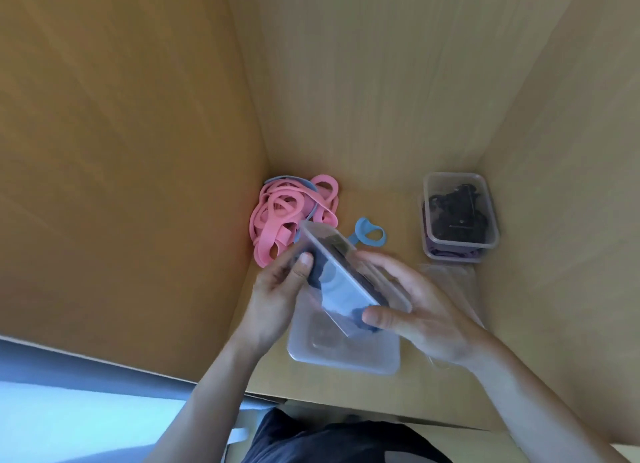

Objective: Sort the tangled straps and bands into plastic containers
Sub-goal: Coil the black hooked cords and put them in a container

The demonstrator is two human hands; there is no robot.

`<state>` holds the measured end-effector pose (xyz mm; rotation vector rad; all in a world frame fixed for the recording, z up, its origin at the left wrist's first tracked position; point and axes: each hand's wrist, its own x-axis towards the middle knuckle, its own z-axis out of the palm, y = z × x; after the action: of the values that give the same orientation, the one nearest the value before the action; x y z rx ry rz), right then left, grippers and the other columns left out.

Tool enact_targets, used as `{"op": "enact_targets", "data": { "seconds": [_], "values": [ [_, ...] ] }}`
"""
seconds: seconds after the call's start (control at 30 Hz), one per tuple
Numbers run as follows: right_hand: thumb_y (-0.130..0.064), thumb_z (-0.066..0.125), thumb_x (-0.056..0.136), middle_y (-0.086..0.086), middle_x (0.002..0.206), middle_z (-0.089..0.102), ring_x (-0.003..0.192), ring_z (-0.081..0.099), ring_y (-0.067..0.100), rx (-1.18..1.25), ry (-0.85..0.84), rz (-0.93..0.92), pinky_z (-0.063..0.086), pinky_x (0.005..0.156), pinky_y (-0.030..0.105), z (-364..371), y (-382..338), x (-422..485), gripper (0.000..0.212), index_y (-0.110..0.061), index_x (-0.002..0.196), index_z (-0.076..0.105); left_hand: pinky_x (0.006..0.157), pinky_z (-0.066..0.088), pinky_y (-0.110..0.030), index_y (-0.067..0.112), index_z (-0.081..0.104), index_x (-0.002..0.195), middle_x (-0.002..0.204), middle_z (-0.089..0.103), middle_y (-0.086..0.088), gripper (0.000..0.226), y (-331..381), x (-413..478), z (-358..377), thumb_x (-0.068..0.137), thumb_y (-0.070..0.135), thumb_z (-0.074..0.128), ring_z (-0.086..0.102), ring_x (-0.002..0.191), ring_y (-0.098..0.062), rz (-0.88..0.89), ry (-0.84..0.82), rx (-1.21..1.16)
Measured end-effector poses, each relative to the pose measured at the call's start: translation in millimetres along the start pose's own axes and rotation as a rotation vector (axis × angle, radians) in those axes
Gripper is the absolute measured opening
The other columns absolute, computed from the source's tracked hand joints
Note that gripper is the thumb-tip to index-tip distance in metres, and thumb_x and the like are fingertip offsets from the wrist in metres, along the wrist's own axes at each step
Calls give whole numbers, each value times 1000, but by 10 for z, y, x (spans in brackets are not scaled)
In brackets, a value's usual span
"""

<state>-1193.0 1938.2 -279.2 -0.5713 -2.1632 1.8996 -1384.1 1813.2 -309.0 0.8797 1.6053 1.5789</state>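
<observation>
- Head view looks down into a corner of a light-brown wooden tabletop (388,206), enclosed on the left, back and right by wooden wall panels (363,81) of the same colour.
- The left grip (277,289), a bare hand, is curled round the left side of a clear rectangular plastic container (341,282), with its thumb pressed on the upper face.
- The right grip (415,310), also bare, clasps the same container from the right. Its thumb lies across the near end and its fingers wrap the far side.
- This container is held tilted above the tabletop, far end raised, with dark bands (318,272) inside it, blurred.
- Directly beneath it, a second clear plastic container (346,355) lies flat on the tabletop. Its contents are too blurred to tell.
- A tangle of pink rubber bands (277,216), with a few blue-grey bands mixed in, sits in the back left corner against the left panel.
- One light-blue looped band (369,232) lies just right of the tangle, near the raised end of the held container.
- A stacked pair of clear plastic containers (457,209) stands in the back right corner. The upper one holds black straps and the lower one holds purple bands (450,254).
- A clear plastic piece (450,275) lies in front of the stack, too blurred to identify.
- Dark clothing (329,442) shows at the bottom edge.
</observation>
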Motion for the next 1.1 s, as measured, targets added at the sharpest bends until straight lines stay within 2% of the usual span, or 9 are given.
{"op": "enact_targets", "data": {
  "seconds": [0.07, 0.17, 0.23, 0.37, 0.47, 0.6, 0.73, 0.83, 1.1],
  "values": [
    [-53, 87, 69, -15, 159, 36, 148, 32, 6, -164, 7, -72, 31, 121, 33, 14, 12, -57, 96, -31, 150, 43, 101, 51, -33, 14, 69, 125, 124, 71, -5, 42, -22, 39, 2, 100, 42, 49, 64, 120, -20, -34, 18, -59],
    [-54, 89, 68, -20, 160, 31, 148, 30, 5, -508, 164, -202, 29, 119, 26, 76, 45, -97, 100, -30, 152, 40, 93, 53, -29, 14, 69, 124, 123, 72, -8, 51, -36, 62, 41, 95, 52, 51, 66, 117, -22, -61, 16, -126],
    [-47, 89, 73, -16, 157, 39, 145, 38, 7, -670, 301, -337, 35, 116, 31, 121, 83, -94, 92, -23, 150, 46, 92, 53, -30, 15, 68, 126, 123, 71, -8, 53, -28, 78, 88, 94, 54, 51, 66, 118, -23, -66, 18, -144],
    [-28, 87, 81, -4, 151, 51, 138, 50, 14, -711, 426, -549, 47, 108, 40, 131, 178, -107, 71, -13, 143, 56, 104, 49, -42, 16, 66, 130, 126, 70, -9, 51, 3, 129, 182, 98, 52, 48, 63, 122, -26, -70, 18, -162],
    [-28, 84, 84, 0, 152, 51, 140, 48, 16, -817, 476, -574, 47, 109, 44, 77, 200, -84, 66, -11, 142, 57, 105, 47, -33, 25, 62, 136, 131, 68, 3, 48, 36, 180, 192, 99, 51, 45, 61, 125, -13, -69, 37, -131],
    [-19, 84, 82, 5, 151, 52, 142, 46, 22, -938, 627, -523, 42, 112, 50, -159, 177, 24, 64, -10, 141, 58, 106, 43, -29, 38, 64, 127, 131, 66, 13, 31, -38, 175, 106, 99, 47, 57, 58, 126, -6, -113, 89, -53],
    [-12, 86, 74, 11, 147, 55, 136, 52, 33, -1071, 889, -353, 40, 111, 51, -624, 171, 196, 71, -11, 140, 59, 84, 46, -9, 21, 70, 113, 109, 74, 16, 19, -135, 171, 105, 101, 14, 57, 66, 103, 5, -119, 110, -20],
    [-8, 88, 69, 12, 148, 54, 136, 50, 35, -1069, 1007, -162, 33, 112, 48, -883, 222, 332, 79, -15, 142, 58, 76, 44, -2, 16, 68, 112, 106, 75, 13, 20, -217, 191, 77, 101, 6, 55, 66, 99, 7, -118, 122, 4],
    [-6, 80, 76, 14, 149, 53, 139, 47, 34, -1218, 943, 93, 30, 115, 48, -1028, 409, 591, 65, -12, 138, 59, 81, 45, -4, 27, 68, 110, 108, 73, 14, 39, -397, 192, -111, 97, -5, 51, 64, 104, 6, -139, 99, 148]
  ]
}}
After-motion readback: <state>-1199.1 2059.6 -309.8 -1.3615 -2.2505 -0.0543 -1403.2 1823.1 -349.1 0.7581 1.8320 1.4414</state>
